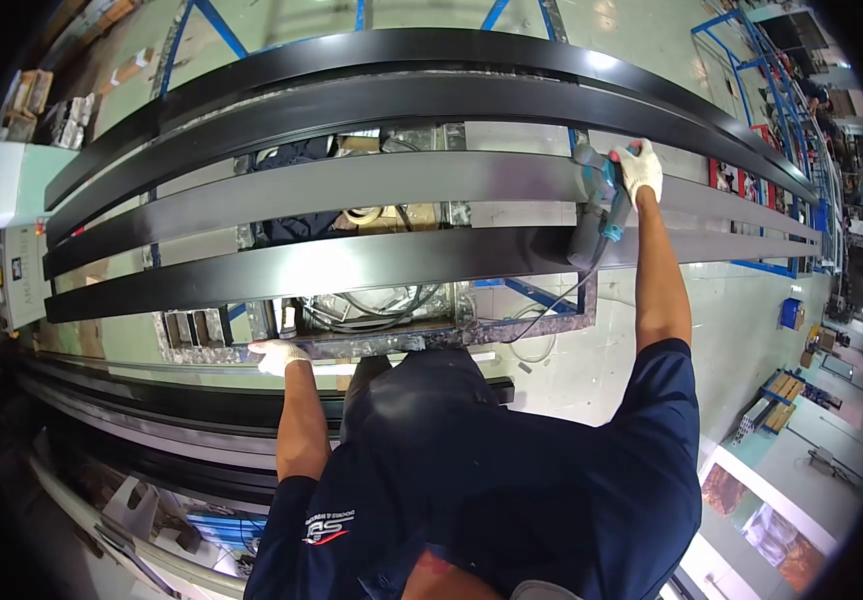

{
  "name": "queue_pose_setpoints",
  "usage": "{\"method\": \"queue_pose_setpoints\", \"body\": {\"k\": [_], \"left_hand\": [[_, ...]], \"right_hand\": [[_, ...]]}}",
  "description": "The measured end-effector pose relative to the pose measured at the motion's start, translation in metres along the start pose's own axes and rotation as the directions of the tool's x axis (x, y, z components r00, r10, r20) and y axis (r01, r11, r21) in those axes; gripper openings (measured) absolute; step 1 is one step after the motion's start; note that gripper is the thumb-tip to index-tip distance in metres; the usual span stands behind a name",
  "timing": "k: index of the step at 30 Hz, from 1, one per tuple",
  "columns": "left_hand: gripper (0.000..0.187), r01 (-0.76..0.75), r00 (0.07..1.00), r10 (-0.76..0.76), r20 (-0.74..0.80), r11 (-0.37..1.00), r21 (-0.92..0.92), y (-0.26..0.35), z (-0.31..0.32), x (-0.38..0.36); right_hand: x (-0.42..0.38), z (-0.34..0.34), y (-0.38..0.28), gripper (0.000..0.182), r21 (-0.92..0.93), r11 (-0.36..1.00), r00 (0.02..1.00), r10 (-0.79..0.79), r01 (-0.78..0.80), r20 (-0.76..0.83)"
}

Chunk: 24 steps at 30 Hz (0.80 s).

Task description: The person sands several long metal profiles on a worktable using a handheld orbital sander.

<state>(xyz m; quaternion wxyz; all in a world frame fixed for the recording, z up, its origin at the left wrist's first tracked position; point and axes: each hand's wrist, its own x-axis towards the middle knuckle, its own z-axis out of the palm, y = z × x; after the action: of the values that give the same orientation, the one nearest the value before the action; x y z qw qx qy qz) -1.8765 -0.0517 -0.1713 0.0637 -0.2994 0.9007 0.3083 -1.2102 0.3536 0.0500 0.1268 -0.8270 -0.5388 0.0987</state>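
Note:
My right hand (639, 171), in a white glove with bare fingertips, is closed around a teal power sander (600, 185). The sander has a dark canister and a trailing cable, and sits on a long grey metal profile (392, 181), the third bar from the far side. My left hand (280, 357), also gloved, rests at the near edge of the blotched work stand (352, 347), fingers stretched out to the left and holding nothing. Nearest my body on the stand lies a glossy dark profile (172, 277).
Two more black profiles (302, 108) lie across the far side. Coiled cables (382, 308) sit in the stand below the bars. Further dark profiles (182, 405) are stacked behind my left side. At the right stand a blue rack (742, 60) and a blue bin (792, 313).

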Motion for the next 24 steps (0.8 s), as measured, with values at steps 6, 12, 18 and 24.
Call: {"method": "queue_pose_setpoints", "body": {"k": [6, 12, 18, 24], "left_hand": [[0.090, 0.017, 0.991, 0.000, -0.132, 0.992, 0.124, 0.009, 0.009, -0.014], [0.093, 0.042, 0.995, -0.034, -0.091, 0.995, 0.090, 0.016, 0.004, -0.025], [0.088, 0.054, 0.996, -0.047, -0.079, 0.994, 0.091, 0.020, -0.004, -0.029], [0.096, 0.018, 0.979, 0.004, -0.203, 0.994, 0.107, -0.011, 0.030, -0.001]], "right_hand": [[-0.058, 0.034, -0.119, 0.065, -0.042, 0.994, 0.995, -0.097, 0.099, 0.038], [-0.164, 0.096, -0.296, 0.065, 0.051, 0.917, 0.910, -0.399, 0.396, 0.109], [-0.284, 0.160, -0.490, 0.056, 0.197, 0.818, 0.783, -0.574, 0.540, 0.239], [-0.339, 0.184, -0.559, 0.048, 0.210, 0.694, 0.625, -0.715, 0.689, 0.314]]}}
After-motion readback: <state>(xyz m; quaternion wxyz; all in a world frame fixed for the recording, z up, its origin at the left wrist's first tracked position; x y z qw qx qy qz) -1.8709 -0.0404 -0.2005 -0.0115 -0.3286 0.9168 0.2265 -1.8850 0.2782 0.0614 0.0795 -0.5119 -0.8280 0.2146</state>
